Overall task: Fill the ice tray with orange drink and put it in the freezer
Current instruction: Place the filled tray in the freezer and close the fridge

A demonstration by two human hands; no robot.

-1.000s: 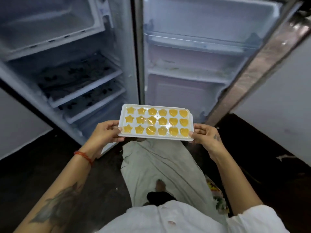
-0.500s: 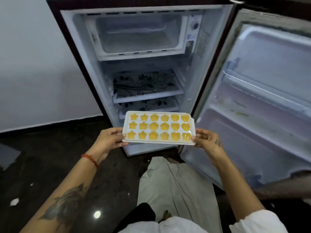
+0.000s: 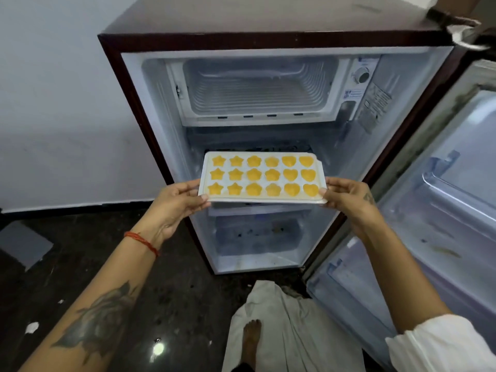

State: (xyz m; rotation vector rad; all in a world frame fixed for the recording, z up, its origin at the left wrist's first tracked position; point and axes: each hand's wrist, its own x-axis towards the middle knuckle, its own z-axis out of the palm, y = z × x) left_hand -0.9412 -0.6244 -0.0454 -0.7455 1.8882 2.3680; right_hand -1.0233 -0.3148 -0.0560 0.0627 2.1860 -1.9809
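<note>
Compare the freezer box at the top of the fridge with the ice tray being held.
The freezer box is empty; the tray holds orange drink in every mould. The box sits fixed in the fridge; the tray hangs in front, lower down. Both are whitish plastic.

Soft, fairly even light fills the scene, brightest on the pale wall (image 3: 53,103) at left and on the white fridge interior (image 3: 257,87), which carries a cool bluish cast. The dark polished floor (image 3: 174,304) stays dim and shows one small hard glare spot (image 3: 158,348) near the bottom, while shadows gather under the ice tray (image 3: 261,178) and deep in the lower fridge compartment. The wide-angle lens bows the fridge cabinet and the open fridge door (image 3: 442,197) outward toward the frame edges, and detail softens slightly there, with the centre reasonably sharp.
</note>
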